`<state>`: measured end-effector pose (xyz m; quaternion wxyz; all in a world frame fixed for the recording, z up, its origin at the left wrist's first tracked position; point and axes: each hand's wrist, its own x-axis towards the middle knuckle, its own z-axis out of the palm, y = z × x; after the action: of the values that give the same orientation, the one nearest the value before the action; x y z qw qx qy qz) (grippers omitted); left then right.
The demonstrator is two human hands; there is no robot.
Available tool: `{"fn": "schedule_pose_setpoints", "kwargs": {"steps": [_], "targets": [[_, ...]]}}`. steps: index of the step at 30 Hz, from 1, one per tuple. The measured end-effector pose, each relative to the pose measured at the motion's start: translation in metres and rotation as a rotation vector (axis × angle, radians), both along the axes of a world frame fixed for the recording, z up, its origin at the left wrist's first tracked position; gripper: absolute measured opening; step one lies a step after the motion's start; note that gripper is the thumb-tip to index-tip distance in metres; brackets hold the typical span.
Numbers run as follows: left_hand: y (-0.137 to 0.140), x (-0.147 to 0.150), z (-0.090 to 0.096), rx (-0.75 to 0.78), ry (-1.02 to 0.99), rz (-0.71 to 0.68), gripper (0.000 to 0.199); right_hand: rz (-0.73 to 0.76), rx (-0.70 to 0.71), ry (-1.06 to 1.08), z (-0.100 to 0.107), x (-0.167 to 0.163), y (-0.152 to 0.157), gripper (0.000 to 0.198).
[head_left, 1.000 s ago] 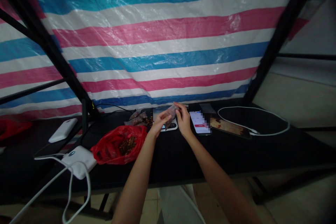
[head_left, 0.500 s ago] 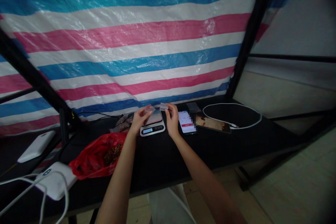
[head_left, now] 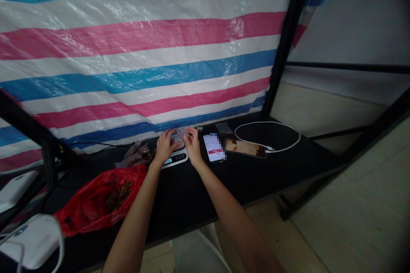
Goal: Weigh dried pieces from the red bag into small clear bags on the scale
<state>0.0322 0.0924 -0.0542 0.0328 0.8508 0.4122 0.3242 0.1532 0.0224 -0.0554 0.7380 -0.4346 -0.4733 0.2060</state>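
Observation:
My left hand [head_left: 164, 148] is over the left side of a small digital kitchen scale [head_left: 179, 158], with its fingers closed at a clear plastic bag [head_left: 181, 132]. From the right, my right hand [head_left: 193, 144] pinches the same bag just above the scale's plate. The scale's display is lit, but its digits are too small to read. My fingers hide most of the plate and part of the bag. Left of the scale lie filled clear bags [head_left: 136, 155]. A red plastic bag [head_left: 80, 213] gapes beside my left forearm, holding loose brown pieces [head_left: 118, 196].
Right of the scale, a phone with a lit screen [head_left: 214, 147] lies near a second phone [head_left: 246, 148] joined to a looped white cable [head_left: 298, 138]. A flat clear bag [head_left: 223, 128] is behind them. White boxy devices [head_left: 32, 241] stand at the left. A striped sheet [head_left: 144, 68] hangs behind.
My hands have come closer together over the scale, the right moving in toward the left. The clear plastic held apart before is now gathered between them. The whole view has shifted rightward.

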Motion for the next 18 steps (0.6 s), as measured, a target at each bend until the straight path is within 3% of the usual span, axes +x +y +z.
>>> {"fn": "schedule_pose_setpoints", "kwargs": {"steps": [8,14,18], "targets": [[-0.042,0.001,0.005,0.152,-0.233,-0.028,0.034,-0.101,-0.029,-0.347,0.004,-0.001,-0.009,0.028],[-0.048,-0.006,0.005,0.198,-0.277,0.056,0.024,-0.334,-0.333,-0.730,0.005,0.001,-0.019,0.021],[-0.046,-0.009,0.004,0.219,-0.312,0.091,0.022,-0.512,-0.486,-0.870,0.004,0.006,-0.020,0.019]]}}
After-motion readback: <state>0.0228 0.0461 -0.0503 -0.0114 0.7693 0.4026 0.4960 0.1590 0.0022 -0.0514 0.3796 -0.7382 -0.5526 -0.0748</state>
